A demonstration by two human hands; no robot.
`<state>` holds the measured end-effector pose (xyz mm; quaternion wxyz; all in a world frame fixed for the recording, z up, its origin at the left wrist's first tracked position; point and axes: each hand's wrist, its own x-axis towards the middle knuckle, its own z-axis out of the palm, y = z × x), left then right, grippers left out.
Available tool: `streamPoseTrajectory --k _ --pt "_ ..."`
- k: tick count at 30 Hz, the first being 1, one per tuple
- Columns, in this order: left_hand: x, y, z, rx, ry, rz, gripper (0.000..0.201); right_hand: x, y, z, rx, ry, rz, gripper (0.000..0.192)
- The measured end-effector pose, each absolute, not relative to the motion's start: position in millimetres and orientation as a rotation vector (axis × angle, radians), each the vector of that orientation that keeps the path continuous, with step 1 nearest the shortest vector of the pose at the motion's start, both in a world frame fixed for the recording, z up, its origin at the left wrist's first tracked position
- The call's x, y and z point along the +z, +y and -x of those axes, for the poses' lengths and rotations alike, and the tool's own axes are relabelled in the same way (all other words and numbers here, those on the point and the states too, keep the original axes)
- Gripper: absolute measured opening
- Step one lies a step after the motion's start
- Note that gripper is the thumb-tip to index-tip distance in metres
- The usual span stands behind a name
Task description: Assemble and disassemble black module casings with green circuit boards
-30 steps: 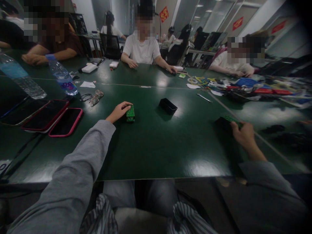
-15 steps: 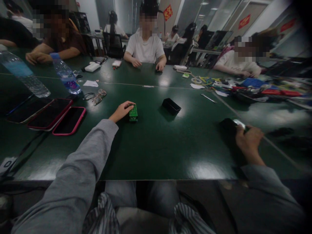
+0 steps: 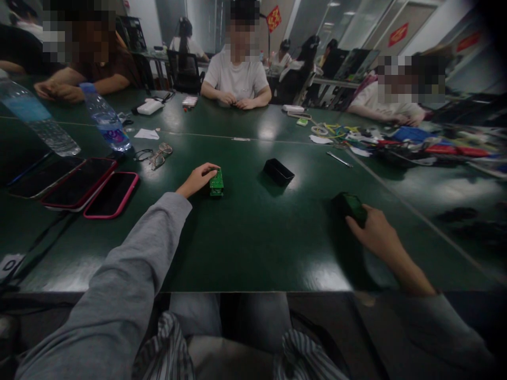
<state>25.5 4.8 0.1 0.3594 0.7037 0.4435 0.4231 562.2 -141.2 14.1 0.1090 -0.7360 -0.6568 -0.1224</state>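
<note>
At the middle left of the table, my left hand (image 3: pixel 199 178) grips the far left side of a green circuit board assembly (image 3: pixel 216 183) with its fingers closed. The assembly looks like stacked boards and rests on the table. On my right, my right hand (image 3: pixel 374 227) is closed around a dark, box-shaped piece (image 3: pixel 349 207); it is blurred and its near end is hidden by the fingers. Between my hands, farther back, lies an open black plastic case (image 3: pixel 279 172), touched by neither hand.
Phones (image 3: pixel 113 195), bottles (image 3: pixel 105 119) and glasses (image 3: pixel 161 156) lie left on the green table (image 3: pixel 253 243). A wrench-like metal tool (image 3: pixel 339 159) lies back right, near a pile of cables and coloured items (image 3: pixel 412 140). Several people sit around the table.
My right hand has moved left with the dark piece, which has turned so its shiny face no longer shows. My left hand stays put. The person opposite has brought both hands together.
</note>
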Motion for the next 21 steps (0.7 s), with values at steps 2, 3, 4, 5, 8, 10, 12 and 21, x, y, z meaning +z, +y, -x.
streamPoseTrajectory --k 2,3,4,5,8,10,12,21 --pt "1 4 -26 1.090 1.144 -1.811 0.033 22 -151 -517 -0.213 -2.088 2.009 0.067" --pt "2 3 -26 1.087 1.146 -1.810 0.034 26 -155 -492 -0.137 -2.169 1.907 0.067" --pt "2 2 -26 1.086 1.149 -1.809 0.034 31 -157 -466 -0.053 -2.239 1.806 0.066" --pt "3 2 -26 1.084 1.153 -1.807 0.034 36 -157 -439 0.037 -2.312 1.698 0.064" --pt "3 1 -26 1.086 1.159 -1.805 0.033 45 -140 -364 0.204 -2.434 1.410 0.062" --pt "3 2 -26 1.088 1.161 -1.804 0.034 43 -115 -325 0.203 -2.436 1.329 0.062" --pt "2 2 -27 1.094 1.160 -1.798 0.034 35 -85 -296 0.146 -2.388 1.306 0.058" --pt "3 2 -28 1.105 1.147 -1.803 0.033 20 -30 -284 -0.051 -2.283 1.344 0.061"
